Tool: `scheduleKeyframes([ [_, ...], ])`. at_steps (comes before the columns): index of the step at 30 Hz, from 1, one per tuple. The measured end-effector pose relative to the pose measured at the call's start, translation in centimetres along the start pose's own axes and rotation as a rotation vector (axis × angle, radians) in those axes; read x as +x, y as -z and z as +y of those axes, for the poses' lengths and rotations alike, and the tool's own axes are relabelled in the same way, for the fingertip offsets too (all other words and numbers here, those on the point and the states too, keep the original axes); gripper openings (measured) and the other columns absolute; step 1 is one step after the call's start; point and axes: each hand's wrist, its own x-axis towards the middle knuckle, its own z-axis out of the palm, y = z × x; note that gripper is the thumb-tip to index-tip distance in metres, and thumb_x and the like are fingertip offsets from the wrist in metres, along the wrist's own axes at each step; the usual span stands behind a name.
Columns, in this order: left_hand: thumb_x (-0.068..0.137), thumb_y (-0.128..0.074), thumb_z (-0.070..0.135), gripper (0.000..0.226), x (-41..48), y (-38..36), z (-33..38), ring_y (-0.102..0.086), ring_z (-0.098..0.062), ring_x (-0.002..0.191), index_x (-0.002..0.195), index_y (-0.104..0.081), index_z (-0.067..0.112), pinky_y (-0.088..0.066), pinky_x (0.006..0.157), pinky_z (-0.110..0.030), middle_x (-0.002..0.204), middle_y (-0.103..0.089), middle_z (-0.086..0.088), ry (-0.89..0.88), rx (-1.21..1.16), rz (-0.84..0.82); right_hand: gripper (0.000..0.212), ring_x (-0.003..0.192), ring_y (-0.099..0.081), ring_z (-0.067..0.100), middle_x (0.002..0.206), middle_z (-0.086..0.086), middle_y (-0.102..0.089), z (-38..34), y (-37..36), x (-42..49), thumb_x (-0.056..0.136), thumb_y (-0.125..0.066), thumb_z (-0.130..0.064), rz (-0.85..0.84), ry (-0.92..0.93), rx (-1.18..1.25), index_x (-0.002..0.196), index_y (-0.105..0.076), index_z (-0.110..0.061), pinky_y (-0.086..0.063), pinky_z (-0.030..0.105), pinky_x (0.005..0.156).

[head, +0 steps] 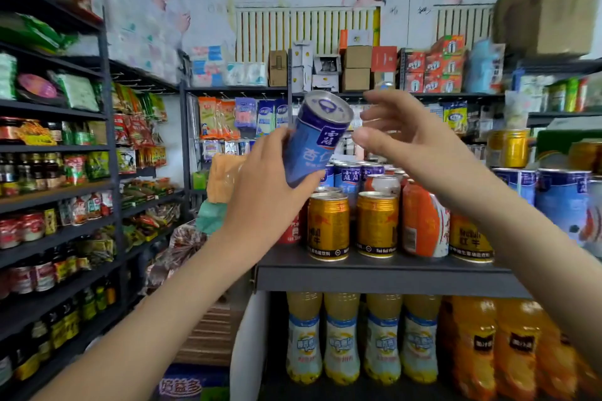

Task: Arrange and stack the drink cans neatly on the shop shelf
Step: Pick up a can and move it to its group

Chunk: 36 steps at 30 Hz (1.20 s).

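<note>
My left hand [267, 185] grips a tall blue drink can [317, 137] by its lower half and holds it tilted in the air above the dark shelf [374, 277]. My right hand [410, 140] hovers just right of the can's top with spread, relaxed fingers and holds nothing. On the shelf below stand gold cans [329, 225], an orange can [422, 221] and, behind them, several blue cans [348, 176]. More blue cans [560, 198] stand at the right.
Juice bottles [361, 338] fill the level under the shelf. Dark racks with jars and snack packets [55, 172] line the left side. Cardboard boxes [355, 65] sit on top of the back shelving. A gold tin [509, 146] stands at the right rear.
</note>
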Motion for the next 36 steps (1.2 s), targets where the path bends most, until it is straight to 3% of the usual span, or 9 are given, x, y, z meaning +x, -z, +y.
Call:
scheduleKeyframes([
  [5,0.078,-0.073,0.036,0.06,1.6,-1.0,1.7,-0.051,-0.009,0.103,0.128,-0.047,0.016,-0.039,0.083,-0.019,0.119,-0.055,0.002,-0.101,0.021,-0.019,0.039,0.097,-0.063,0.014,0.111,0.01,-0.065,-0.8,1.8,2.4,0.081,-0.068,-0.027,-0.068,0.036,0.061,0.117,-0.06,-0.012,-0.051,0.017,0.076],
  [11,0.077,-0.073,0.039,0.065,3.9,-3.5,2.2,-0.054,-0.014,0.107,0.131,-0.046,0.016,-0.046,0.092,-0.031,0.121,-0.056,0.0,-0.125,-0.017,-0.049,0.037,0.096,-0.065,0.017,0.105,0.001,-0.068,0.6,3.1,4.6,0.08,-0.072,-0.033,-0.084,0.022,-0.067,0.114,-0.062,-0.021,-0.054,0.038,0.09],
  [14,0.077,-0.073,0.042,0.065,5.3,-4.6,2.1,-0.054,-0.015,0.109,0.13,-0.046,0.017,-0.047,0.092,-0.036,0.123,-0.057,0.001,-0.092,-0.055,-0.13,0.029,0.088,-0.066,0.015,0.1,0.005,-0.069,1.5,3.5,5.8,0.082,-0.071,-0.029,-0.053,-0.013,-0.07,0.106,-0.065,-0.015,-0.055,0.032,0.085],
  [17,0.08,-0.067,0.048,0.061,6.4,-4.9,1.8,-0.053,-0.009,0.105,0.129,-0.045,0.019,-0.043,0.085,-0.026,0.118,-0.055,0.007,-0.036,-0.074,-0.286,0.023,0.088,-0.065,0.019,0.095,0.009,-0.067,2.6,3.8,6.8,0.084,-0.07,-0.024,-0.037,-0.089,-0.006,0.1,-0.066,-0.007,-0.056,0.033,0.082],
  [21,0.084,-0.047,0.066,0.058,6.2,-4.9,-0.1,-0.056,-0.011,0.1,0.122,-0.053,0.023,-0.042,0.087,-0.031,0.105,-0.061,0.008,0.046,0.129,-0.405,0.017,0.081,-0.064,0.006,0.092,0.005,-0.066,3.7,4.8,7.6,0.085,-0.068,-0.024,-0.006,-0.134,0.018,0.092,-0.064,-0.009,-0.056,0.019,0.067],
  [26,0.083,-0.037,0.072,0.054,4.4,-5.4,-1.8,-0.043,-0.01,0.111,0.113,-0.061,0.034,-0.015,0.098,-0.039,0.099,-0.061,0.015,-0.071,0.522,-0.534,0.03,0.088,-0.062,0.01,0.092,0.002,-0.066,4.6,5.3,8.0,0.085,-0.068,-0.03,0.007,-0.149,0.028,0.099,-0.067,-0.004,-0.057,0.025,0.076],
  [30,0.084,-0.032,0.073,0.056,4.4,-5.9,-2.1,-0.04,-0.013,0.122,0.112,-0.061,0.034,-0.006,0.109,-0.048,0.103,-0.062,0.016,-0.054,0.567,-0.598,0.035,0.087,-0.062,0.01,0.094,0.002,-0.067,5.1,4.7,8.2,0.085,-0.068,-0.033,-0.011,-0.152,0.02,0.102,-0.067,-0.003,-0.058,0.027,0.077],
  [33,0.084,-0.031,0.073,0.055,5.1,-6.4,-2.3,-0.05,-0.01,0.112,0.101,-0.064,0.034,-0.003,0.109,-0.051,0.094,-0.066,0.015,-0.015,0.539,-0.566,0.038,0.086,-0.062,0.012,0.096,0.008,-0.065,5.7,4.2,8.7,0.083,-0.069,-0.031,0.005,-0.156,0.034,0.1,-0.066,0.003,-0.059,0.031,0.079],
  [36,0.083,-0.039,0.072,0.051,6.3,-6.5,-2.2,-0.05,-0.01,0.113,0.108,-0.063,0.034,0.0,0.11,-0.052,0.101,-0.065,0.017,0.013,0.502,-0.604,0.046,0.086,-0.061,0.015,0.097,0.013,-0.063,6.3,3.7,9.6,0.081,-0.072,-0.032,0.025,-0.178,-0.004,0.104,-0.063,0.006,-0.059,0.037,0.079],
])
